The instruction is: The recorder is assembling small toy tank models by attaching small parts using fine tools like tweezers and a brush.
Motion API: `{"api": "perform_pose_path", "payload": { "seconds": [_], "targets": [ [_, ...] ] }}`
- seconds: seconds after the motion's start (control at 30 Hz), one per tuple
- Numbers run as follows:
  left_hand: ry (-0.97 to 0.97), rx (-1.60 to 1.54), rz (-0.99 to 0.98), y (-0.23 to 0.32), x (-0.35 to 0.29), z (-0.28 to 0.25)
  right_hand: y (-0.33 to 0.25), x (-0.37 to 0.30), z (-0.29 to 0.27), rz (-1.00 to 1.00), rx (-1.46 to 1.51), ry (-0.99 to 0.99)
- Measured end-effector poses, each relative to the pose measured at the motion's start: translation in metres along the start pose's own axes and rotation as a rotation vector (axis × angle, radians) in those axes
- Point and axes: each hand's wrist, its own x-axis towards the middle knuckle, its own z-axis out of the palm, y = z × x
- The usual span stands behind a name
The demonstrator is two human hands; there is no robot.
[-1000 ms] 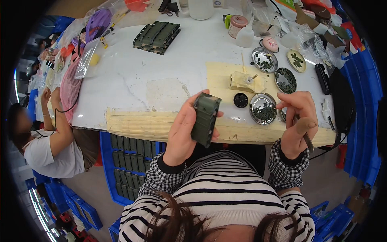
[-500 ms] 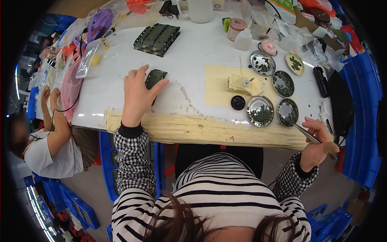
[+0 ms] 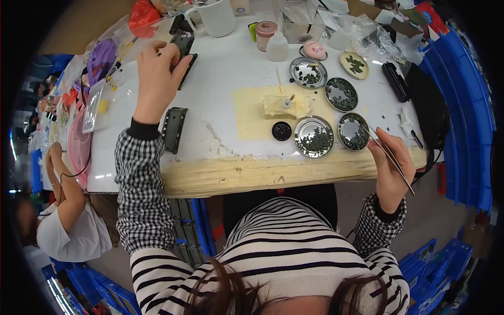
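My left hand (image 3: 159, 71) reaches over several dark green curved strips (image 3: 182, 44) on the left of the table. Its thumb stands apart from the bent fingers; whether the fingertips touch a strip is unclear. Nearer me, a single dark green curved strip (image 3: 174, 130) lies alone. On the right, my right hand (image 3: 391, 168) is closed around metal tweezers (image 3: 392, 159). Their tips point at a round metal dish (image 3: 353, 148) of small dark green pieces. Next to it are more such dishes, one left (image 3: 314, 155) and one farther back (image 3: 341, 109).
A tape-covered block (image 3: 273, 107) stands on yellow paper beside a black round cap (image 3: 282, 131). Behind are a white jug (image 3: 218, 21), a pink jar (image 3: 265, 32) and a squeeze bottle (image 3: 277, 48). At far left sits another person (image 3: 73, 226). Blue bins (image 3: 457, 121) stand at right.
My left hand has moved away from the single strip to the strips farther back. My right hand has turned the tweezers upward along the dish. The whole view has shifted.
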Motion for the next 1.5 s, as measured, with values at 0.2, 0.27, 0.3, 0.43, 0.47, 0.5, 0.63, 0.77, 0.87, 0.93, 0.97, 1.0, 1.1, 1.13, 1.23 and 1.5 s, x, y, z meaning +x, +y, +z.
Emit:
{"api": "perform_pose_path", "payload": {
  "seconds": [0.2,0.27,0.3,0.43,0.47,0.5,0.63,0.77,0.87,0.93,0.97,1.0,1.1,1.13,1.23,1.5],
  "targets": [
    [-0.042,-1.412,-0.855,0.097,-0.061,-0.087,0.019,0.024,0.025,0.065,0.143,-0.057],
    [-0.058,-1.666,-0.954,0.121,-0.081,-0.095,0.032,0.041,0.034,0.012,0.077,-0.051],
    [-0.06,-1.858,-0.971,0.126,-0.096,-0.087,0.038,0.05,0.035,-0.047,-0.018,-0.058],
    [-0.011,-2.106,-1.254,0.151,-0.132,-0.071,0.04,0.067,0.035,-0.139,-0.202,-0.089],
    [0.012,-2.17,-1.271,0.154,-0.134,-0.067,0.046,0.066,0.035,-0.147,-0.162,-0.084],
    [0.039,-2.226,-1.294,0.157,-0.134,-0.065,0.045,0.062,0.038,-0.121,-0.095,-0.117],
    [-0.088,-2.0,-1.392,0.165,-0.114,-0.069,0.035,0.034,0.042,-0.025,0.049,-0.249],
    [-0.117,-1.946,-1.367,0.177,-0.103,-0.068,0.044,0.022,0.051,-0.181,-0.112,-0.269],
    [-0.17,-1.964,-1.392,0.184,-0.105,-0.066,0.042,0.025,0.053,-0.244,-0.177,-0.266],
    [-0.193,-1.951,-1.418,0.188,-0.107,-0.066,0.04,0.025,0.057,-0.251,-0.156,-0.264],
    [-0.204,-1.944,-1.43,0.191,-0.108,-0.067,0.038,0.026,0.058,-0.236,-0.133,-0.263],
    [-0.21,-1.934,-1.43,0.192,-0.108,-0.068,0.038,0.027,0.06,-0.221,-0.109,-0.261],
    [-0.224,-1.912,-1.438,0.193,-0.109,-0.069,0.05,0.026,0.062,-0.16,-0.043,-0.136],
    [-0.205,-1.908,-1.426,0.193,-0.109,-0.07,0.049,0.026,0.063,-0.172,-0.056,-0.136],
    [-0.179,-1.887,-1.376,0.193,-0.104,-0.071,0.048,0.025,0.063,-0.207,-0.148,-0.168],
    [-0.185,-1.894,-1.298,0.196,-0.1,-0.065,0.047,0.027,0.06,-0.33,-0.226,-0.215]
  ]
}}
